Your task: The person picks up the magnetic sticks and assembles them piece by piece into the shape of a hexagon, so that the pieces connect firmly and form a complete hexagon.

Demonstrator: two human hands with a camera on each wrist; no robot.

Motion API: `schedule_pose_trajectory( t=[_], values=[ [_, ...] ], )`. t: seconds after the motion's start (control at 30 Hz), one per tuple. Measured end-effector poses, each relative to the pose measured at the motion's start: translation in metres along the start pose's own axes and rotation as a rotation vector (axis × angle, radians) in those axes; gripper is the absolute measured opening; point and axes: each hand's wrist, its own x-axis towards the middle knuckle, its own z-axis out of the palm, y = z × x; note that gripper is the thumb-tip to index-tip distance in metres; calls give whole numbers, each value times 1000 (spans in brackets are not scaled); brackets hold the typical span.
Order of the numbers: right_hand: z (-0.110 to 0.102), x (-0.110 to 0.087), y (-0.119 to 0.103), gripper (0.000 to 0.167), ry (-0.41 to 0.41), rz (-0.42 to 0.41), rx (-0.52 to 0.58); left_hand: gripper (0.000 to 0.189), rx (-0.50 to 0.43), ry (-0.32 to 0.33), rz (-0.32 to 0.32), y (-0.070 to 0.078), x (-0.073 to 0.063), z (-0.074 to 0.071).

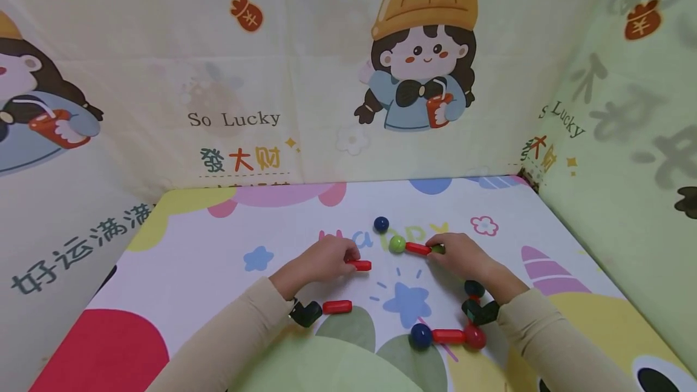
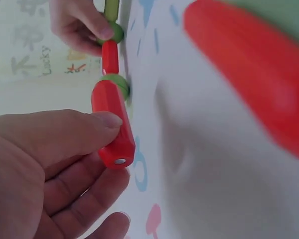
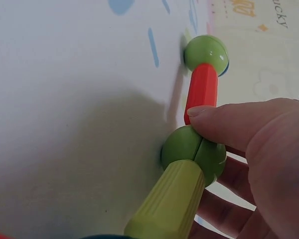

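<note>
My left hand (image 1: 321,261) pinches a short red toy rod (image 2: 113,127) between thumb and fingers. A small silver disc shows in the rod's near end. To the right, my right hand (image 1: 463,254) holds a chain of toy pieces, its thumb where a red rod (image 3: 203,89) meets a green ball (image 3: 182,149). A lighter green ball (image 1: 397,244) sits at that rod's far end. From the nearer green ball a yellow-green rod (image 3: 169,199) extends towards the right wrist camera. In the head view, the left hand's rod is apart from the chain.
A dark blue ball (image 1: 381,224) lies just behind the chain. Nearer me are a loose red rod (image 1: 337,307) and a joined blue ball (image 1: 420,336), red rod (image 1: 448,336) and red ball (image 1: 475,337). Another dark ball (image 1: 474,288) lies by my right wrist. A printed cloth wall (image 1: 327,77) stands behind.
</note>
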Motion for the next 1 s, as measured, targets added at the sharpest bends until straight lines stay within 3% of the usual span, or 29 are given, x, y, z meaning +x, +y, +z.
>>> schedule_pose_trajectory(
  t=[0.3,0.5,1.0],
  values=[
    [0,0,1,32,7,-14,1,12,-2,19,-40,12,36,-2],
    [-2,0,1,31,6,-10,0,10,10,13,-58,18,52,-2],
    [-2,-3,-3,32,-3,-19,-3,17,28,4,-91,28,63,-1]
  ],
)
